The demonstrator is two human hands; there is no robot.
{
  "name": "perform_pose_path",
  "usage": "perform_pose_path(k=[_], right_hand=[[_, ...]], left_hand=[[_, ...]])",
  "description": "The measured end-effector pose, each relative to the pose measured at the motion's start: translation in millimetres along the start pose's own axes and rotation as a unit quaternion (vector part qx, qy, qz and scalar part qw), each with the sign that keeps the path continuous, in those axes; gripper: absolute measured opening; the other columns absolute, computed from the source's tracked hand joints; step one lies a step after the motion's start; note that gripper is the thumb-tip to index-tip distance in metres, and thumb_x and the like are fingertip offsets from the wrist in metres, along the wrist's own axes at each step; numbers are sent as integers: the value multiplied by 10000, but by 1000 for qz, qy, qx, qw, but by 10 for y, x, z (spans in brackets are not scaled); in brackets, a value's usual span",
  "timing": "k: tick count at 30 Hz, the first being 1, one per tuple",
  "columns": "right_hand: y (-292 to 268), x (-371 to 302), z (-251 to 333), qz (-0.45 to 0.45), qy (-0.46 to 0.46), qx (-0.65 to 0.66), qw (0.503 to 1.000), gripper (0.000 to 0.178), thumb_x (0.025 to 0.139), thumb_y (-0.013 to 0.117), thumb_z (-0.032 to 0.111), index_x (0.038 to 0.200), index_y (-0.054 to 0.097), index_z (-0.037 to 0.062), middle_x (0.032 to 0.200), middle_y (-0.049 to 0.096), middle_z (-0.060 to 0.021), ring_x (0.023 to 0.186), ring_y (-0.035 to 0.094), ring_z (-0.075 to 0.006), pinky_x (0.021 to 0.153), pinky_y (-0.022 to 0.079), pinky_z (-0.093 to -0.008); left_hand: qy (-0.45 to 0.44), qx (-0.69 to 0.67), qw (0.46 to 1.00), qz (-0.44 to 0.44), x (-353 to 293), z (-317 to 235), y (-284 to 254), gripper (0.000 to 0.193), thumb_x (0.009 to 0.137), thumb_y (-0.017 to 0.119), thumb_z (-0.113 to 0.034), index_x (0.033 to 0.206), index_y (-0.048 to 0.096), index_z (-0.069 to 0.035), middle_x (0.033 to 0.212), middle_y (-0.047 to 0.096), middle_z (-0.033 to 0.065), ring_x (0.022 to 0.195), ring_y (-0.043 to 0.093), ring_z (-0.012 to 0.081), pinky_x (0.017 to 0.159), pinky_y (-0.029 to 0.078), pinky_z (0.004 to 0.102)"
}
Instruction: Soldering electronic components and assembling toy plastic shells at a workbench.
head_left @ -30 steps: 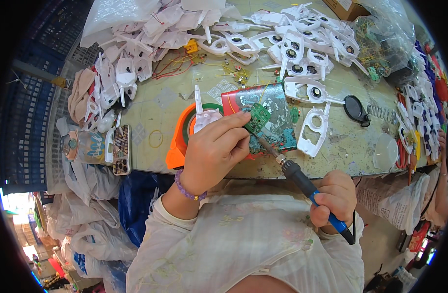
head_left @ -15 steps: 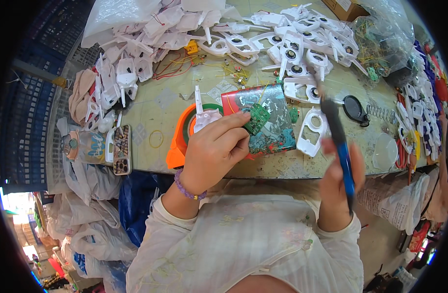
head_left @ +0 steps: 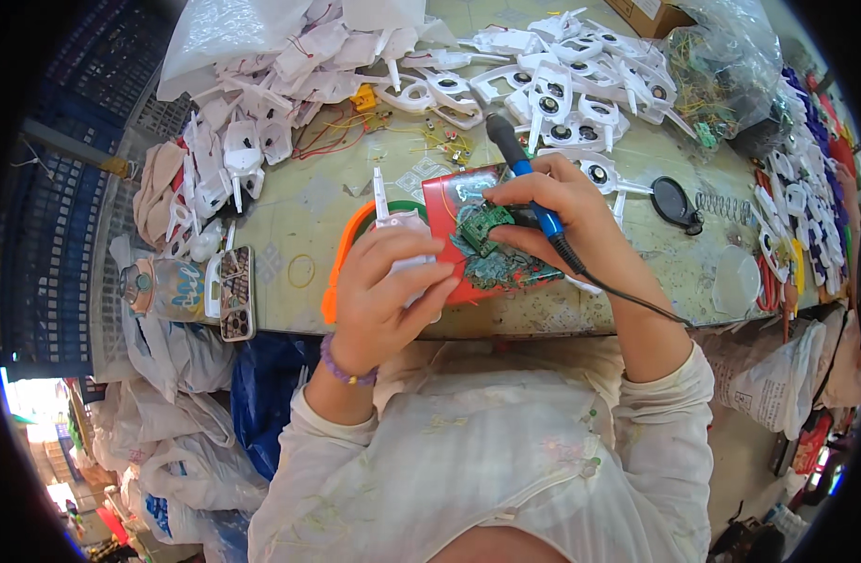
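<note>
My right hand (head_left: 566, 211) holds a soldering iron (head_left: 540, 208) with a blue-and-black handle, its front pointing up and away. The same hand pinches a small green circuit board (head_left: 484, 225) between thumb and fingertips. The board is just above a red, flat, worn slab (head_left: 440, 199) with grey-green smears. To the left, my left hand (head_left: 393, 291) has its fingers curved and apart over a white plastic housing (head_left: 402, 223). Most of that housing is hidden by the hand, and whether the fingers touch it is unclear. Behind it stands an orange tape dispenser (head_left: 341, 261).
White plastic housings (head_left: 548, 89) are heaped along the far side, with loose red and yellow wires (head_left: 332, 131) before them. A phone (head_left: 237, 293) and a jar (head_left: 172, 286) stand at the left. Rightward are a black round lid-like piece (head_left: 672, 199), a spring (head_left: 723, 208) and a clear bag (head_left: 721, 75).
My right hand has swung in leftward with the soldering iron and now has the circuit board. My left hand has let go of the board and moved left to the white housing.
</note>
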State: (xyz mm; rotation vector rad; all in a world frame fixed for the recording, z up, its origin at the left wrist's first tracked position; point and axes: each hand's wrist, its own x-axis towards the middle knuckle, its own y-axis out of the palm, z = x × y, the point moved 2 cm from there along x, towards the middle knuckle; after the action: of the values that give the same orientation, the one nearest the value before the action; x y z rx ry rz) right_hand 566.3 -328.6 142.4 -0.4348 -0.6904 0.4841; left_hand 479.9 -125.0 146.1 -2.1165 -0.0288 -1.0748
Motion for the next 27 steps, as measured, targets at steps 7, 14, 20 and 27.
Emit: perform_pose_path(k=[7, 14, 20, 27], right_hand=[[22, -24, 85, -52, -22, -51, 997, 331, 649, 802, 106, 940, 645, 113, 835, 600, -105, 795, 574, -263, 660, 472, -340], [75, -57, 158, -70, -50, -95, 992, 321, 653, 786, 123, 941, 645, 131, 805, 609, -95, 795, 568, -282, 656, 451, -374], [100, -65, 168, -66, -54, -104, 991, 323, 659, 781, 136, 949, 641, 134, 806, 608, -97, 799, 567, -284, 657, 444, -377], [85, -67, 138, -68, -69, -117, 988, 314, 669, 770, 136, 952, 635, 132, 803, 610, -92, 801, 563, -286, 667, 439, -382]], left_hand=[[-4, 77, 995, 64, -174, -96, -44, 278, 635, 771, -116, 890, 660, -126, 980, 621, 6, 915, 550, 231, 788, 445, 368], [-23, 13, 1000, 14, -170, -133, -8, 215, 682, 738, -65, 874, 651, -108, 889, 633, 22, 865, 593, 229, 807, 443, 393], [-80, 49, 994, -51, -50, -81, 48, 176, 674, 730, -51, 822, 658, -112, 747, 627, 4, 723, 598, 185, 837, 433, 392], [-104, 64, 993, 0, 113, -118, 112, 137, 665, 713, -54, 779, 657, -107, 734, 610, 11, 688, 568, 199, 856, 424, 394]])
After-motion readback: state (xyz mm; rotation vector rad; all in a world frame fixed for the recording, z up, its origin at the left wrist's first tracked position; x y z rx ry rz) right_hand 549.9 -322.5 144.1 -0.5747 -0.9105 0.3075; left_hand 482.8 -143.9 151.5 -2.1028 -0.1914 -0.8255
